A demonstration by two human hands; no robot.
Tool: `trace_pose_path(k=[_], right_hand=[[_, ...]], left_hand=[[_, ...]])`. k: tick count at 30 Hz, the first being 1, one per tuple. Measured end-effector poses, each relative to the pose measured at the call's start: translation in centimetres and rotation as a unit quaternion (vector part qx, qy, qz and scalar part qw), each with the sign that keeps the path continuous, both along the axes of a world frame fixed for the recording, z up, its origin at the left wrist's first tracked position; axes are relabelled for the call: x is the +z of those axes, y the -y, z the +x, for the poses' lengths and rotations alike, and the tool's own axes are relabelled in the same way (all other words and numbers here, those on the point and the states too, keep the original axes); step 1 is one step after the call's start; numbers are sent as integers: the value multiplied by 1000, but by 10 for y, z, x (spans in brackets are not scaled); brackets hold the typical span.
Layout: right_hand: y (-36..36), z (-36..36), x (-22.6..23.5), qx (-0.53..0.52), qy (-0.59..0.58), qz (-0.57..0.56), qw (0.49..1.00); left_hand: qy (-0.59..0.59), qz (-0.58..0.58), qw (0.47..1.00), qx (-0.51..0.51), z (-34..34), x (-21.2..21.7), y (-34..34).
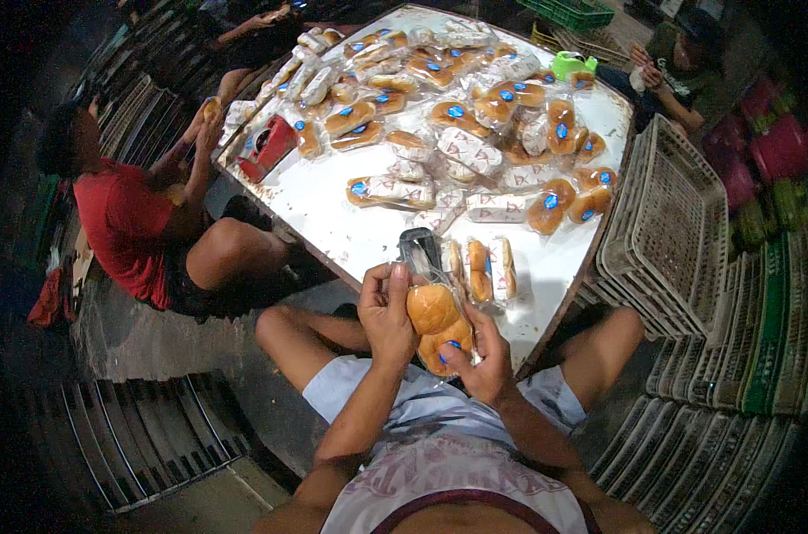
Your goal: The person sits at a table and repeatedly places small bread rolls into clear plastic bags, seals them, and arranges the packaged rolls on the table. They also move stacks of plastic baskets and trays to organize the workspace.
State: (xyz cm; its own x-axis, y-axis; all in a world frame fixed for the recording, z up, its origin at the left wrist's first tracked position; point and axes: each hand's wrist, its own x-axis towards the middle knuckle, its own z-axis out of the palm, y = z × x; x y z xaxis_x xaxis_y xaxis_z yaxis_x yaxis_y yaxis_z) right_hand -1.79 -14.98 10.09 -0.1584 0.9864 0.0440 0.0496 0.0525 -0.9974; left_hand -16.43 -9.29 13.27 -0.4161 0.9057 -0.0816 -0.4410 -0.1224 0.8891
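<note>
Between my hands, just past the near table edge, is a golden bread bun pack [433,308] in clear plastic with a blue sticker low on it. My left hand [388,307] is closed on its left side, thumb up near the top. My right hand [487,358] grips the lower right, its thumb against the blue sticker. Right behind the pack stands a dark tape dispenser [419,247], partly hidden by it. Beside that, several slim wrapped buns [480,271] lie side by side on the white table [350,218].
A heap of bagged buns [457,116] covers the table's middle and far part. A red tape dispenser [268,149] sits at the left edge, a green one [573,64] at the far right. Stacked crates [666,214] stand at right. Co-workers sit at left and far side, holding items.
</note>
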Motion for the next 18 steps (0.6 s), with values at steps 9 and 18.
trace_pose_path(k=[9, 18], right_hand=[[-28, -14, 34, -115, 24, 79, 990], [-43, 8, 29, -25, -305, -27, 952]], left_hand=[[-164, 116, 977, -67, 5, 5, 9], [-425, 145, 880, -154, 19, 1, 38]])
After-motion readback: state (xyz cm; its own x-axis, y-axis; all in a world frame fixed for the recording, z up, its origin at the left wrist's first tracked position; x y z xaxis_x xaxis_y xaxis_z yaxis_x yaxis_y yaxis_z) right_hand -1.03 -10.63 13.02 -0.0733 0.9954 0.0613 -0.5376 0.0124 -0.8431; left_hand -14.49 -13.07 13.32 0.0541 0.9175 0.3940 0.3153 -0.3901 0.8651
